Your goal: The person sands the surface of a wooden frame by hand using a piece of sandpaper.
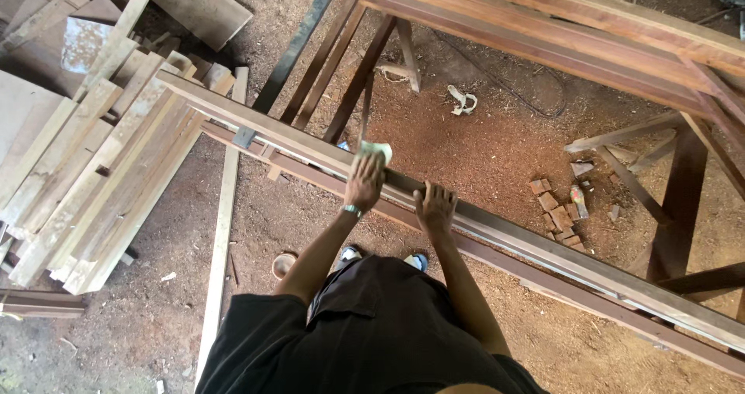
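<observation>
You stand over a long wooden beam [497, 235] that runs from the far left down to the near right. It is thin and straight, with a pale grey-brown top and a darker reddish strip along its near side. It looks dusty and rough.

Your left hand [365, 181] lies on top of the beam with its fingers curled around a small pale green pad [376, 150], pressing it on the wood. A band sits on that wrist. Your right hand [434, 208] rests just beside it, to the right, flat on the beam with the fingers spread out and holding nothing.

A pile of light planks [93, 161] lies on the left, well apart from your hands. Small brick pieces [557, 217] sit on the red dirt floor [481, 146] past the beam. A dark wooden frame [543, 29] stands on the far side.
</observation>
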